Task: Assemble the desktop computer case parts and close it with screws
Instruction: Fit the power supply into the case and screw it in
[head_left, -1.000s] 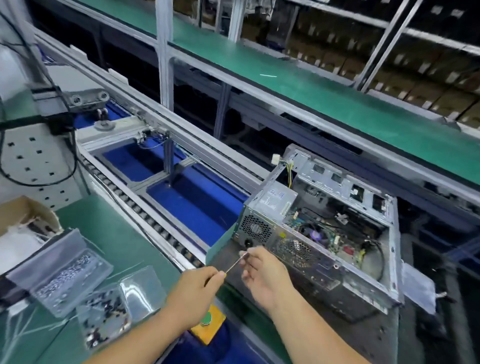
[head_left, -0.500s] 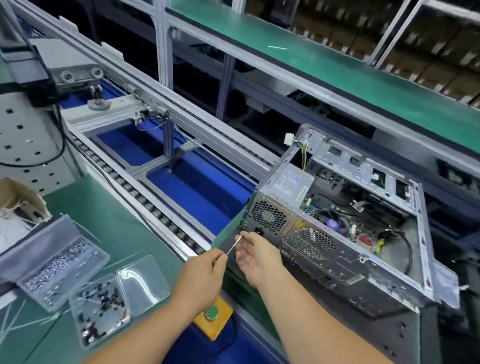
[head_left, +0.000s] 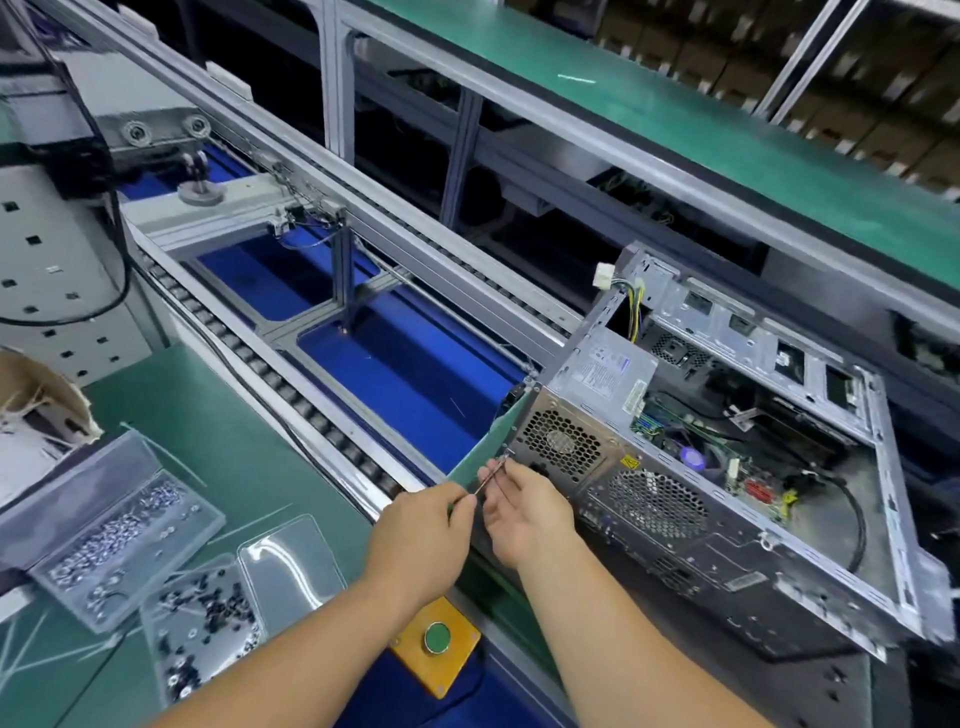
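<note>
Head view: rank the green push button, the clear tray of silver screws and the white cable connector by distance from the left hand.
1. Green push button, just below the left hand.
2. Clear tray of silver screws, far left.
3. White cable connector, up right, above the case.
</note>
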